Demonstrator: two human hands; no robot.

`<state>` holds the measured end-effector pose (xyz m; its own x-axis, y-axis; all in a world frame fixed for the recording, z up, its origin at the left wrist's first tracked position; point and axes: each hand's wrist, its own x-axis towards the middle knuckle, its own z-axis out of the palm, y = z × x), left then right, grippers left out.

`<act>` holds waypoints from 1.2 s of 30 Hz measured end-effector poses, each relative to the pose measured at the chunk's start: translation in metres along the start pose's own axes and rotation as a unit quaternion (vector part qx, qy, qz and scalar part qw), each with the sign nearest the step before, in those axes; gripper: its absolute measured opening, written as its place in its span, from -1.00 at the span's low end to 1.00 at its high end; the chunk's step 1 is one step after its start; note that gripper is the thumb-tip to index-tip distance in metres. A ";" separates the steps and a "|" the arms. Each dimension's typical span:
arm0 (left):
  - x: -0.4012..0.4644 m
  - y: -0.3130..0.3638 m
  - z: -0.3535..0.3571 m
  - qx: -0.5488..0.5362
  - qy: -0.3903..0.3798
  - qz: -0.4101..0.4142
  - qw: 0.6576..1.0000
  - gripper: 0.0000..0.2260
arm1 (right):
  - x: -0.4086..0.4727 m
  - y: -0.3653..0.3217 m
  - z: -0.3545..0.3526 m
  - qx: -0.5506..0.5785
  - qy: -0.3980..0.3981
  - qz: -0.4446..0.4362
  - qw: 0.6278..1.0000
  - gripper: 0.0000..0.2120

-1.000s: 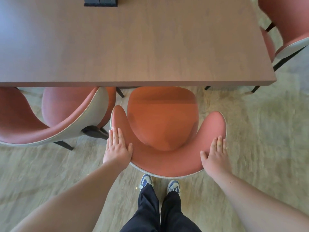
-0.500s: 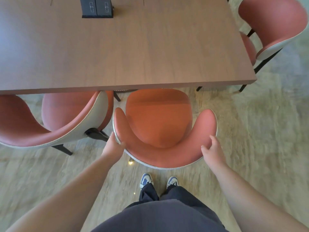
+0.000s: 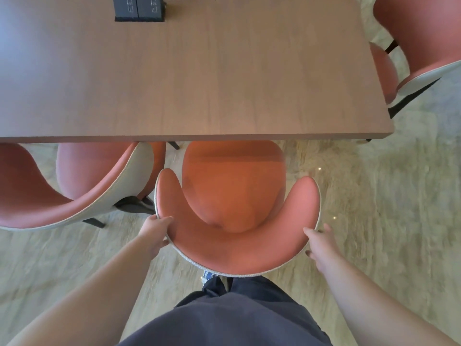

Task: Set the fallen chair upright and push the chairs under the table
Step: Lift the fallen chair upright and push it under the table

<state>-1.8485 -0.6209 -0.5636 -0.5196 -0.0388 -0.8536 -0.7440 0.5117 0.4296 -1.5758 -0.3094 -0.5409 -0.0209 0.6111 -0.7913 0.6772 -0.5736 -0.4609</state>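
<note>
As the wooden table (image 3: 224, 83) fills the far view, the upright orange chair (image 3: 234, 191) stands with its seat front just under the near edge, pushing not finished. The left hand (image 3: 154, 233), flat a second ago, now clasps the backrest rim; the right hand (image 3: 319, 243), blurred, appears to grasp the opposite side.

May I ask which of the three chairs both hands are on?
The middle chair: left hand and right hand hold its curved back; the left chair and right chair go untouched.
</note>
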 end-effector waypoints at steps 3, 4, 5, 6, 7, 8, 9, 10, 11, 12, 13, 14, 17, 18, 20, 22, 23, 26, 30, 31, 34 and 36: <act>0.003 0.012 0.008 0.004 0.035 -0.008 0.999 -0.69 | 0.025 -0.021 0.002 -0.011 -0.021 0.006 1.000 -0.32; 0.007 0.014 0.010 0.003 0.046 -0.008 0.999 -0.68 | 0.032 -0.026 0.003 -0.012 -0.024 0.012 1.000 -0.36; 0.011 0.016 0.011 0.004 0.055 -0.008 0.998 -0.67 | 0.039 -0.030 0.004 -0.015 -0.024 0.018 0.999 -0.37; 0.013 0.019 0.012 0.007 0.063 -0.008 0.998 -0.65 | 0.045 -0.034 0.005 -0.020 -0.022 0.023 0.999 -0.38; 0.016 0.022 0.013 0.011 0.070 -0.009 0.997 -0.62 | 0.051 -0.037 0.007 -0.023 -0.015 0.025 0.999 -0.39; 0.019 0.024 0.013 0.015 0.074 -0.008 0.997 -0.60 | 0.056 -0.039 0.008 -0.023 -0.009 0.026 0.999 -0.39; 0.022 0.025 0.012 0.017 0.075 -0.004 0.997 -0.59 | 0.061 -0.041 0.010 -0.021 -0.005 0.027 0.999 -0.39; 0.026 0.026 0.011 0.016 0.074 0.001 0.997 -0.59 | 0.065 -0.042 0.011 -0.021 -0.001 0.031 0.999 -0.36; 0.029 0.027 0.010 0.011 0.072 0.005 0.997 -0.58 | 0.069 -0.042 0.013 -0.022 0.002 0.035 0.999 -0.31; 0.033 0.029 0.009 0.005 0.069 0.006 0.998 -0.58 | 0.072 -0.044 0.014 -0.022 0.006 0.038 0.999 -0.26; 0.038 0.031 0.008 0.001 0.066 0.005 0.998 -0.57 | 0.076 -0.045 0.015 -0.022 0.009 0.039 0.999 -0.23; 0.042 0.033 0.008 0.000 0.062 0.002 0.998 -0.56 | 0.079 -0.046 0.016 -0.021 0.012 0.040 0.999 -0.21; 0.053 0.041 0.011 -0.001 0.060 -0.008 0.998 -0.52 | 0.088 -0.050 0.018 -0.016 0.009 0.055 0.998 -0.24; 0.056 0.043 0.012 0.002 0.063 -0.011 0.998 -0.50 | 0.090 -0.052 0.018 -0.016 0.006 0.064 0.998 -0.26; 0.063 0.047 0.013 0.008 0.069 -0.022 0.997 -0.48 | 0.091 -0.055 0.018 -0.014 -0.002 0.079 0.997 -0.33; 0.067 0.050 0.013 0.007 0.073 -0.035 0.997 -0.48 | 0.093 -0.055 0.018 -0.021 0.000 0.079 0.997 -0.39; 0.069 0.051 0.014 0.010 0.075 -0.039 0.996 -0.49 | 0.094 -0.055 0.018 -0.027 0.006 0.073 0.997 -0.40; 0.070 0.047 0.015 0.042 0.100 -0.016 0.994 -0.58 | 0.094 -0.055 0.018 -0.053 0.032 0.044 0.997 -0.42; 0.067 0.043 0.013 0.076 0.118 0.022 0.990 -0.68 | 0.093 -0.050 0.018 -0.073 0.044 0.019 0.996 -0.53; 0.066 0.043 0.013 0.085 0.119 0.027 0.989 -0.70 | 0.093 -0.048 0.017 -0.075 0.047 0.014 0.996 -0.56; 0.064 0.043 0.012 0.112 0.120 0.044 0.985 -0.76 | 0.093 -0.044 0.015 -0.088 0.056 -0.005 0.995 -0.64; 0.064 0.045 0.011 0.113 0.120 0.057 0.985 -0.80 | 0.093 -0.045 0.015 -0.094 0.060 -0.013 0.994 -0.64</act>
<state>-1.9108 -0.5910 -0.6019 -0.6994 -0.1574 -0.6972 -0.5760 0.7017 0.4194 -1.6195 -0.2349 -0.5996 0.0394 0.6913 -0.7215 0.8032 -0.4514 -0.3886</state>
